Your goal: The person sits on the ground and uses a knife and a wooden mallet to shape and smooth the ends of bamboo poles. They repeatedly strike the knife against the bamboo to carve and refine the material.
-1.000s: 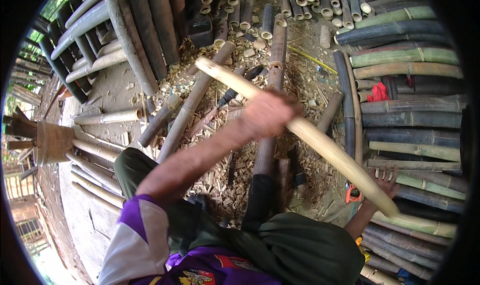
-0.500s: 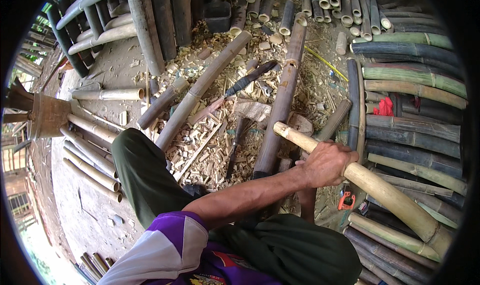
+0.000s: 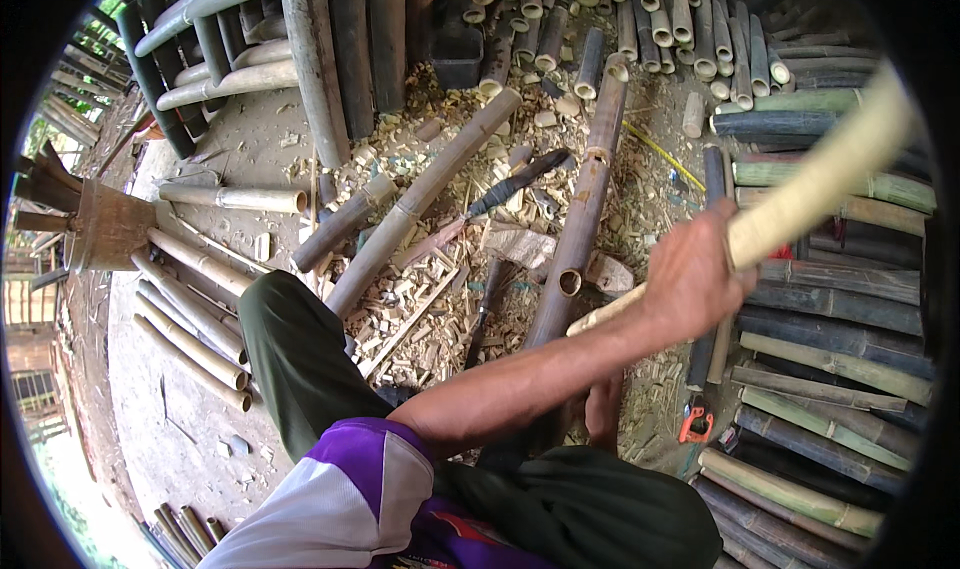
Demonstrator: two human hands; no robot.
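My left hand (image 3: 695, 269) is closed round a pale, stripped bamboo pole (image 3: 825, 189). The pole slants up to the right, its far part blurred by motion. Its thinner end lies close beside a dark bamboo pole (image 3: 585, 219) with a round hole in its upper side, and I cannot tell whether the two touch. My right hand (image 3: 602, 407) is low between my knees, partly covered by my left forearm; its fingers are mostly hidden. A knife-like tool with a dark wrapped handle (image 3: 520, 181) rests on the wood chips left of the holed pole.
Loose wood chips (image 3: 420, 314) cover the ground ahead. A brown bamboo pole (image 3: 420, 204) lies to the left. Bamboo lengths are stacked at right (image 3: 840, 299) and at the back (image 3: 680, 29). An orange-handled tool (image 3: 695, 424) and a yellow tape (image 3: 665, 156) lie nearby.
My left hand has moved up and right. The pale pole's thick end has swung from lower right to upper right, and its thin end has come away from the hole.
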